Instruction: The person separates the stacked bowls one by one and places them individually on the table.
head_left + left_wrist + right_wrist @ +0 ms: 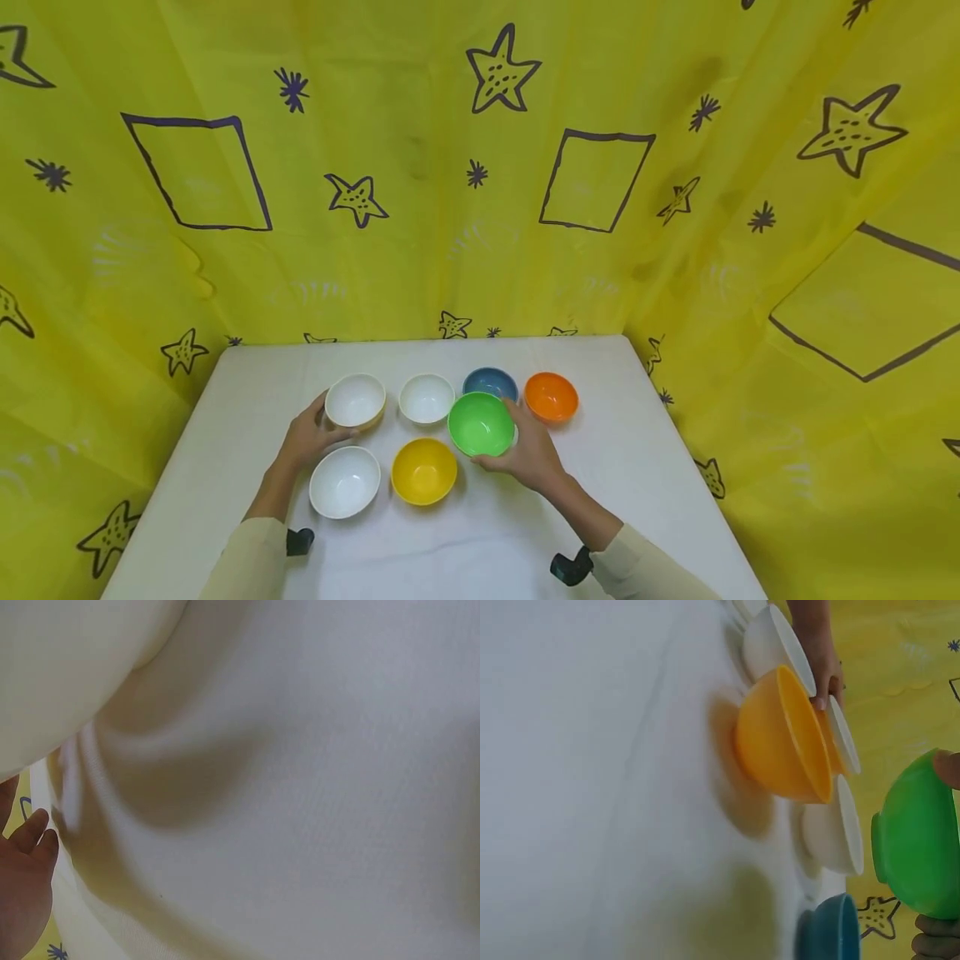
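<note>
My right hand (528,450) grips a green bowl (482,424) by its side, thumb in front and fingers behind. In the right wrist view this green bowl (919,836) is raised above the table. At the left, my left hand (309,432) holds a bowl with a white inside (356,402) between thumb and fingers. Yellow shows below that bowl's rim; whether it is a second bowl under it, I cannot tell. Nearest to the left wrist stands another white bowl (345,482), and a yellow bowl (424,472) sits between the hands.
Behind the green bowl is a blue bowl (491,382), partly hidden, with an orange bowl (551,397) to its right. A further white bowl (427,398) stands in the back row. White cloth covers the table (450,550); a yellow patterned curtain (420,275) surrounds it.
</note>
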`<state>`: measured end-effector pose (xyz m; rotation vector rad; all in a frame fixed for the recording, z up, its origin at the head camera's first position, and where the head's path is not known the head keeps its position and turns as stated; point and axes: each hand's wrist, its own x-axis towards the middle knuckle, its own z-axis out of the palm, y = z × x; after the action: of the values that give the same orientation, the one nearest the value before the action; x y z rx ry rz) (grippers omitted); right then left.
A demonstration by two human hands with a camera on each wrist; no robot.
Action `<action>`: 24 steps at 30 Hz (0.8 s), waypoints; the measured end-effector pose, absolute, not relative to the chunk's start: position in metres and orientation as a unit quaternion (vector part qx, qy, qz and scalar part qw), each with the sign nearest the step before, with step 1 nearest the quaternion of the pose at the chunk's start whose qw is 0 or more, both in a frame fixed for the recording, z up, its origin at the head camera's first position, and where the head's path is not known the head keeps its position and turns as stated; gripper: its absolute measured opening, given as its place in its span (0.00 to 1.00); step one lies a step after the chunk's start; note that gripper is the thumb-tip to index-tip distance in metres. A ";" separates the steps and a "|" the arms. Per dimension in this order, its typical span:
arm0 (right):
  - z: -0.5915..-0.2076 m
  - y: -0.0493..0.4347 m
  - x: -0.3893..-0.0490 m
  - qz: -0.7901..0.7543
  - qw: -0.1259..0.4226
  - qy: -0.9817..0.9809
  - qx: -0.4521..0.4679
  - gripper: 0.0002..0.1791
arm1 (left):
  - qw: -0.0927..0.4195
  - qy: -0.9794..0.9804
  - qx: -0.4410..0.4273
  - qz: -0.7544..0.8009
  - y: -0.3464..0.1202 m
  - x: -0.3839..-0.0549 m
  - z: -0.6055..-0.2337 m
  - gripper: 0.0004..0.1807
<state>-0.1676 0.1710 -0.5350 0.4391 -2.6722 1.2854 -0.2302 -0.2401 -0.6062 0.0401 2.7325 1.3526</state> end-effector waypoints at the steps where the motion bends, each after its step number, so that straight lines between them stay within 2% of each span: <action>1: -0.537 0.172 -0.166 0.429 0.074 -0.888 0.148 0.54 | 0.046 0.895 0.013 0.443 -0.240 -0.230 -0.606 0.62; 8: -0.556 0.179 -0.152 0.438 0.076 -0.885 0.141 0.48 | 0.052 0.893 0.010 0.447 -0.241 -0.231 -0.606 0.62; 16: -0.574 0.186 -0.142 0.421 0.081 -0.898 0.101 0.47 | 0.057 0.890 0.000 0.452 -0.241 -0.231 -0.604 0.63; 24: -0.594 0.195 -0.139 0.404 0.079 -0.905 0.106 0.48 | 0.062 0.892 0.000 0.448 -0.242 -0.232 -0.607 0.64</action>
<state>-0.1390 0.1953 -0.5937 0.3167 -2.7089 1.2096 -0.2323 -0.2417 -0.6073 0.0002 2.6970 1.3551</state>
